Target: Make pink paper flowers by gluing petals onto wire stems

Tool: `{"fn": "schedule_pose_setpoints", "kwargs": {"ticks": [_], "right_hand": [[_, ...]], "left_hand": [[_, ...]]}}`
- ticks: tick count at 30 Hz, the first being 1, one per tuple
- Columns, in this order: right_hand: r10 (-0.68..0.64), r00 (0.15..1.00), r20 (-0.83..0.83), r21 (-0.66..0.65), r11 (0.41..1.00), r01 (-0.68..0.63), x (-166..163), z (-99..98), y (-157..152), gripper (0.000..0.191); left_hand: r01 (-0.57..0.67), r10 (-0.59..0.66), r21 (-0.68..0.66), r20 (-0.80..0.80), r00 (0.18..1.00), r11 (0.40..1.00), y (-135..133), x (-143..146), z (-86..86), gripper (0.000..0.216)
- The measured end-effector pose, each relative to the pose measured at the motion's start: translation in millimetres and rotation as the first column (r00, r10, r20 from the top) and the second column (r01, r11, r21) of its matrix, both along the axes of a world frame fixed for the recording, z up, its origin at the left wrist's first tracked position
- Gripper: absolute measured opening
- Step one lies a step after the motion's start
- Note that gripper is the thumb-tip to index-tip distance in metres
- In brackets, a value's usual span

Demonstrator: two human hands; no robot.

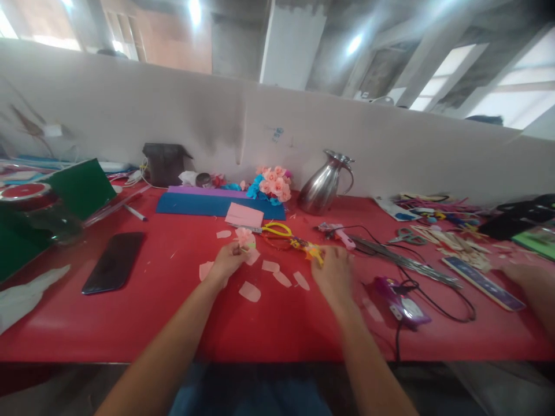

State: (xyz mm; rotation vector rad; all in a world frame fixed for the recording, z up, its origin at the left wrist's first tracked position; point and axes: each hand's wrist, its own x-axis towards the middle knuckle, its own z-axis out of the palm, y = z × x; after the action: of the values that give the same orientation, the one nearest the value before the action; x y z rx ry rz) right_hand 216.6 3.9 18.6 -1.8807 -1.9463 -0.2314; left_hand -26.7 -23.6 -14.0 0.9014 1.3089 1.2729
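Note:
My left hand [229,259] pinches a small pink paper flower [243,236] by its base, held just over the table. My right hand [333,274] has its fingers curled at the end of a bright yellow-orange object [309,249], whose kind I cannot make out; the fingertips are partly hidden. Several pale pink paper petals [250,292] lie loose between and around my hands. Behind the flower, yellow-handled scissors [277,230] rest beside a folded pink paper piece [244,215].
A bunch of pink paper flowers [274,184] and a metal jug [324,184] stand at the back. Left lie a phone [113,263] and a lidded jar [52,216]. Right are a purple power strip [403,303] with cables, wires [411,266] and another person's hand [526,280].

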Motion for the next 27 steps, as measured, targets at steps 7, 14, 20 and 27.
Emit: {"fn": "schedule_pose_setpoints", "kwargs": {"ticks": [7,14,20,27], "right_hand": [[0.302,0.948,-0.095,-0.296,0.901,-0.317,-64.1,-18.8,-3.4,0.013],[0.286,0.925,-0.25,-0.269,0.897,-0.351,-73.1,-12.9,-12.7,0.011],[0.435,0.832,-0.344,-0.308,0.785,-0.538,-97.0,-13.5,-58.8,0.009],[0.262,0.903,-0.342,-0.029,0.957,-0.288,-27.2,-2.6,-21.7,0.014]], "left_hand": [[-0.054,0.054,0.008,0.06,0.997,0.998,-0.9,-1.8,2.8,0.019],[-0.056,0.055,0.028,0.014,0.998,0.998,0.8,-5.6,-0.5,0.015],[-0.048,0.048,0.022,-0.018,0.999,0.999,0.7,-6.9,-2.3,0.02],[-0.051,0.055,0.086,-0.045,0.997,0.995,2.3,-4.9,-6.1,0.012]]}}
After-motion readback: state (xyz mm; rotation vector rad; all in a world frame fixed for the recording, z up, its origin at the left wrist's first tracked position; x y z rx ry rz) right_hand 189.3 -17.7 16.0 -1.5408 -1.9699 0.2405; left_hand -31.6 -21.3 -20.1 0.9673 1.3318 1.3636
